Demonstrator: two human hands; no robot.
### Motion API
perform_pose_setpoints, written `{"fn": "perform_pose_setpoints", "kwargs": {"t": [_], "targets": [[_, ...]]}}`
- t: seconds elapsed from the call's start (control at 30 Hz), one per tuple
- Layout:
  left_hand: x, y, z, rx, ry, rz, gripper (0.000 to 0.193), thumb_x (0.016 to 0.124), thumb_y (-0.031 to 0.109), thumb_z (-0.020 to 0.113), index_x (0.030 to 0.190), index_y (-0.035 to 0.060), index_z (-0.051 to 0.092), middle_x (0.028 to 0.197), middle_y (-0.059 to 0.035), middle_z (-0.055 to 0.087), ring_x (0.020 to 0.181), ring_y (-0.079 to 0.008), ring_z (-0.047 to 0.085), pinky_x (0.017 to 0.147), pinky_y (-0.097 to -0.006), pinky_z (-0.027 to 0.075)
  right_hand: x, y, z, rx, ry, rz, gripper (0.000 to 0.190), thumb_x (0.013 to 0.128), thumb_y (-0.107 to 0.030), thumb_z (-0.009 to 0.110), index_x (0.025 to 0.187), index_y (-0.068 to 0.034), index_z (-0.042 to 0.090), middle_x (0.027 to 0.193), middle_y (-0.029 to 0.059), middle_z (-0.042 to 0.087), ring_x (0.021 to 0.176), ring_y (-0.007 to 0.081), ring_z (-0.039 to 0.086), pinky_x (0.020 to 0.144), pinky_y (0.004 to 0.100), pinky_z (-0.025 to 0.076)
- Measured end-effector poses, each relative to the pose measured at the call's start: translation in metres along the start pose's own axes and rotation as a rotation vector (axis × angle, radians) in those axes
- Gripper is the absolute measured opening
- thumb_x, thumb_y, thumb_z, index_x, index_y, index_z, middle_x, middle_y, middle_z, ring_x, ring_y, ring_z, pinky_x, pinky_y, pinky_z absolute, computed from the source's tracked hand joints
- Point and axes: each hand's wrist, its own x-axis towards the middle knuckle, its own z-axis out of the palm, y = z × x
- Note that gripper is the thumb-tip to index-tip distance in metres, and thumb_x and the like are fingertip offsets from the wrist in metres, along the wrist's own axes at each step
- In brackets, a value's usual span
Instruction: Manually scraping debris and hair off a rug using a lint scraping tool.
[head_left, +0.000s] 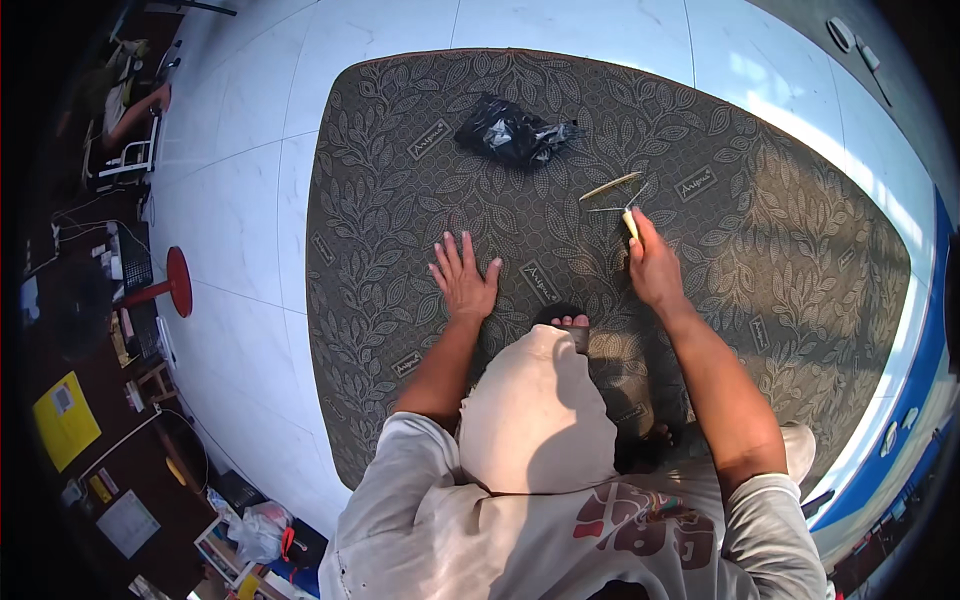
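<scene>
My right hand (654, 266) is closed around the pale yellow handle (631, 223) of a small tool. Thin metal prongs or wires spread from the handle's far end, but the tool's exact kind is unclear. Just beyond them lies a slim tan stick (609, 186) on the dark leaf-patterned mat (390, 247). My left hand (468, 279) rests palm down on the mat with fingers apart, holding nothing. Farther ahead sits a crumpled black plastic bag (516, 133). Between my arms are my raised knee and the toes of one foot.
White floor tiles (232, 187) surround the mat. At the left stand a red round-topped stool (178, 281) and a dark table bearing a yellow folder (67, 421) and papers. Bags and boxes are at lower left. Part of another person shows at upper left.
</scene>
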Motion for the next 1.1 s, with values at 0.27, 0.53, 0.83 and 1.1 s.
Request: {"fn": "perform_pose_setpoints", "kwargs": {"t": [0.27, 0.53, 0.83, 1.1], "targets": [[0.030, -0.022, 0.013, -0.048, 0.317, -0.399, 0.081, 0.100, 0.055, 0.043, 0.158, 0.0020, 0.021, 0.167, -0.0185, 0.011, 0.154, -0.0429, 0.005, 0.119, -0.0662, 0.003, -0.070, -0.008, 0.013, -0.215, -0.445, 0.134, 0.056, 0.100, -0.016, 0.047, 0.154, -0.016, 0.031, 0.122, 0.0295, 0.063, 0.108, 0.0490, 0.061, 0.093, 0.0554, 0.050], [-0.014, 0.038, 0.015, -0.136, -0.030, 0.556, 0.079, 0.095, 0.059, 0.050, 0.157, 0.0143, 0.032, 0.166, -0.0105, 0.023, 0.153, -0.0364, 0.018, 0.120, -0.0653, 0.003, 0.016, -0.037, 0.029, -0.331, -0.294, 0.001, 0.051, 0.103, -0.017, 0.047, 0.152, -0.022, 0.037, 0.122, 0.0255, 0.062, 0.103, 0.0472, 0.063, 0.090, 0.0536, 0.052], [-0.004, -0.074, 0.002, -0.152, 0.182, 0.075, 0.103, 0.091, 0.062, 0.056, 0.157, -0.0057, 0.015, 0.165, -0.0259, 0.012, 0.154, -0.0413, 0.008, 0.122, -0.0583, 0.000, -0.102, 0.048, -0.045, -0.285, -0.341, 0.096, 0.052, 0.098, -0.010, 0.051, 0.149, -0.021, 0.043, 0.124, 0.0247, 0.063, 0.107, 0.0469, 0.062, 0.091, 0.0512, 0.052], [-0.045, -0.045, 0.020, -0.364, 0.382, -0.205, 0.103, 0.073, 0.045, 0.086, 0.154, 0.0062, 0.036, 0.145, -0.0158, 0.044, 0.131, -0.0357, 0.043, 0.113, -0.0498, 0.027, -0.049, 0.025, -0.032, -0.055, -0.159, 0.042, 0.045, 0.102, -0.009, 0.050, 0.146, -0.009, 0.046, 0.129, 0.0257, 0.062, 0.119, 0.0429, 0.061, 0.098, 0.0443, 0.049]]}}
